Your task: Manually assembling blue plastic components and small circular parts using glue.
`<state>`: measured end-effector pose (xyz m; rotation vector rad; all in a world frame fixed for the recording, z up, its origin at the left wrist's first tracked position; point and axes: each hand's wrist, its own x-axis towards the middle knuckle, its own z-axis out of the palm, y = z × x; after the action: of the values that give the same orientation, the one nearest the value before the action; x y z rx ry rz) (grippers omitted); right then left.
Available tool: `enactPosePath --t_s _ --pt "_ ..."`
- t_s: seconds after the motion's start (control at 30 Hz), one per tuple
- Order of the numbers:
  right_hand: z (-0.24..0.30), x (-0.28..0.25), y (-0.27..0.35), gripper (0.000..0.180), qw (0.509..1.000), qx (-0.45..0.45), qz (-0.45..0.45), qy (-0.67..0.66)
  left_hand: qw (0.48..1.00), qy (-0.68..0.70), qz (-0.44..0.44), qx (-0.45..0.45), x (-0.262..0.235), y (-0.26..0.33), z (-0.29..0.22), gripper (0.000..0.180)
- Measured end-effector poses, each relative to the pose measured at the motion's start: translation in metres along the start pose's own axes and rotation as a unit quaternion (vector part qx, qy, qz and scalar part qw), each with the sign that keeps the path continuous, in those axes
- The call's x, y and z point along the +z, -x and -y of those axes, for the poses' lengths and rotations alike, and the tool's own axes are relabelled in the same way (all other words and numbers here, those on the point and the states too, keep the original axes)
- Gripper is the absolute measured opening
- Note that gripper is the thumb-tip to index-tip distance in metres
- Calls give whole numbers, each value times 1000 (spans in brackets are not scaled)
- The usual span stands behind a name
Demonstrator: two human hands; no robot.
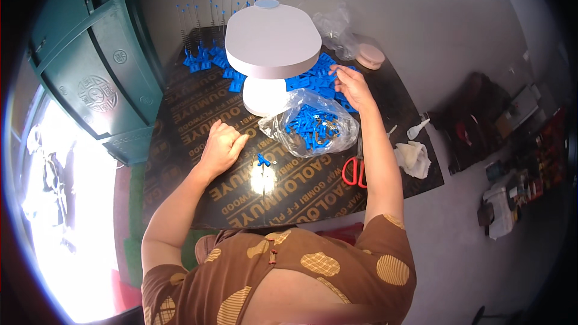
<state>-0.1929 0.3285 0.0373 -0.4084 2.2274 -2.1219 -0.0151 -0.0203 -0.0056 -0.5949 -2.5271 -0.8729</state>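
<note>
The left hand (221,146) rests on the dark board (198,114), forearm coming up from the lower edge with the elbow bent. Its fingers are curled loosely inward toward the palm, thumb tucked against them; whether anything is pinched inside, I cannot tell. Just to the right of this hand lies a small blue plastic piece (262,159) on the board, close to the fingertips but apart from them.

The right arm stretches forward, almost straight. The right hand (351,86) is palm down, fingers spread and slightly bent, its fingertips touching the heap of blue pieces (319,78). Just below that hand, beside the wrist, sits a clear plastic bag (310,123) of more blue pieces. Near the forearm lie red-handled scissors (355,171) and, further right, a white cloth (414,157). A white lamp (272,42) stands left of the right hand.
</note>
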Motion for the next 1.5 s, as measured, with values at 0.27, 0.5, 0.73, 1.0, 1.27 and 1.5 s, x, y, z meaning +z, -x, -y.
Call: enactPosePath --t_s 0.27,0.5,0.73,1.0,1.27,1.5 --pt "50 70 85 33 982 -47 177 -48 985 162 25 -57 -7 -5 -50 19" --pt "63 148 156 34 974 -61 217 0 857 479 131 -136 -8 13 -93 46" --pt "47 157 162 35 955 -211 193 75 921 347 60 -166 -17 39 -99 20" --pt "72 112 111 25 948 -257 10 186 979 -182 -13 -89 -30 67 -75 31" --pt "12 46 -9 25 929 -75 -97 349 964 -248 -14 -97 -22 84 -61 37" --pt "-4 61 -37 35 848 82 -68 519 969 -211 -45 -123 -18 93 -62 43"
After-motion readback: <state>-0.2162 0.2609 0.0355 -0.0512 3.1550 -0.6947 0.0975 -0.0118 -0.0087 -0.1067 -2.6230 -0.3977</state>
